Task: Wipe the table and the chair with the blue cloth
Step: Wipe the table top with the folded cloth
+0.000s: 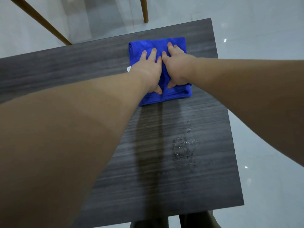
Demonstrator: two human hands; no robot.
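Note:
A folded blue cloth [144,45] lies flat on the dark grey wood-grain table [65,66], near its far right corner. My left hand [150,69] presses down on the cloth's left half with straight, spread fingers. Beside it, almost touching, my right hand [176,66] presses the right half the same way. A small white tag [128,69] sticks out at the cloth's left edge. A wet streak runs along the table from the cloth back toward me. Of the chair I see only wooden legs [144,10] beyond the table.
Water droplets [184,150] sit on the table to the right of the wet streak. The table's right edge [230,129] drops to a glossy pale tiled floor [263,38]. A slanted wooden leg [41,22] crosses the far left.

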